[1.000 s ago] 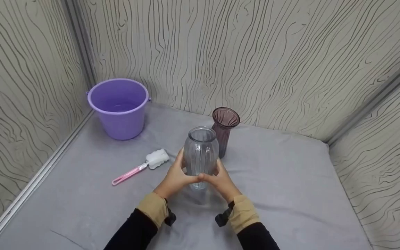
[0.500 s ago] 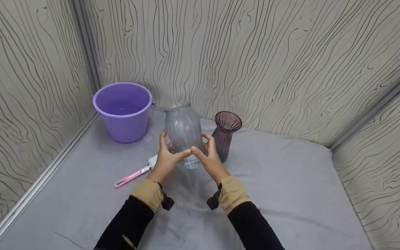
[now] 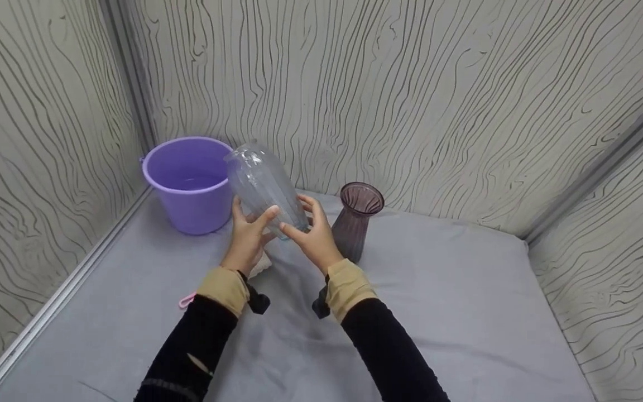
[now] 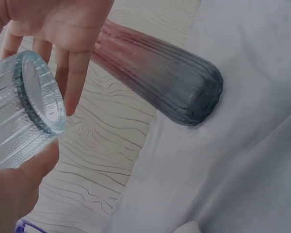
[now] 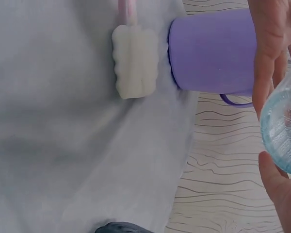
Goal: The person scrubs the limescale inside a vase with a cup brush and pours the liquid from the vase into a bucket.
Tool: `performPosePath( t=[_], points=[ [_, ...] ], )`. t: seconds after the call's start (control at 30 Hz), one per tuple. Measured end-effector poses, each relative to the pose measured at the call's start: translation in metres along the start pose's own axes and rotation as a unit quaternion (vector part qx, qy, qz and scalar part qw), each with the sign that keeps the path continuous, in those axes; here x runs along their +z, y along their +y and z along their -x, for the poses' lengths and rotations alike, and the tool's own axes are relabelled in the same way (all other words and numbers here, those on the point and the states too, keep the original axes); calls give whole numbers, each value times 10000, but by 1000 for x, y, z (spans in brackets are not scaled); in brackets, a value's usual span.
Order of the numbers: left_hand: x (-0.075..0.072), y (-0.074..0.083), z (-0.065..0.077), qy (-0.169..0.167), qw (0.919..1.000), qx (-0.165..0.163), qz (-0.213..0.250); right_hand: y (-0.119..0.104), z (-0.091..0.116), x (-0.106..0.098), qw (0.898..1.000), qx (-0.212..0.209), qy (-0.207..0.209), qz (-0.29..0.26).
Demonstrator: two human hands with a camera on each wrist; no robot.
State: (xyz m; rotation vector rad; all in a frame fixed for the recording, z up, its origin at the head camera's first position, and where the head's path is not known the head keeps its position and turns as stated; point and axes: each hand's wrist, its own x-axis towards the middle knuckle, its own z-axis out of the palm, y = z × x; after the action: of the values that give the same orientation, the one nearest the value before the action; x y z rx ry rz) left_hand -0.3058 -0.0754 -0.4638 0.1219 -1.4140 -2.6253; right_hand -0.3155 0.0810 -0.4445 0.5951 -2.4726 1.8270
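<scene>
A clear ribbed glass vase (image 3: 263,181) is raised off the cloth, tilted with its mouth toward the upper left, overlapping the bucket's right rim in the head view. My left hand (image 3: 247,237) grips its left side and my right hand (image 3: 315,234) grips its lower right side, thumbs close together near the base. The thick glass bottom (image 4: 41,92) shows in the left wrist view. The purple plastic bucket (image 3: 196,209) stands at the back left. Behind my right hand, a purple fluted vase (image 3: 352,229) stands upright on the cloth.
A sponge bottle brush lies on the grey cloth (image 3: 444,290), partly hidden by my left arm; its white sponge head (image 5: 136,63) and pink handle (image 5: 127,10) show in the right wrist view. Patterned wall panels (image 3: 388,84) rise around the table.
Both hands have lifted the clear vase and carried it up and left toward the bucket. It has gone from upright to tilted left. The brush is now mostly covered by my left arm.
</scene>
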Motion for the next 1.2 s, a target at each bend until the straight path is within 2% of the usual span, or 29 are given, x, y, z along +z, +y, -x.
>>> performPosePath(
  t=[0.27,0.4,0.67,0.97,1.2],
  points=[
    [-7,9,-16,15,9970,106,763,-15,-18,18,9987,-262,363,223],
    [-9,10,-18,-86,9940,177,1073,-21,-23,20,9981,-380,345,328],
    [-10,8,-22,-118,9870,28,1603,-26,-25,19,9944,-568,241,857],
    [-9,3,-22,-172,9819,49,1887,-26,-28,18,9901,-712,209,1193],
    [-6,-1,-24,-52,9709,-91,2392,-30,-31,17,9854,-861,185,1454]
  ],
)
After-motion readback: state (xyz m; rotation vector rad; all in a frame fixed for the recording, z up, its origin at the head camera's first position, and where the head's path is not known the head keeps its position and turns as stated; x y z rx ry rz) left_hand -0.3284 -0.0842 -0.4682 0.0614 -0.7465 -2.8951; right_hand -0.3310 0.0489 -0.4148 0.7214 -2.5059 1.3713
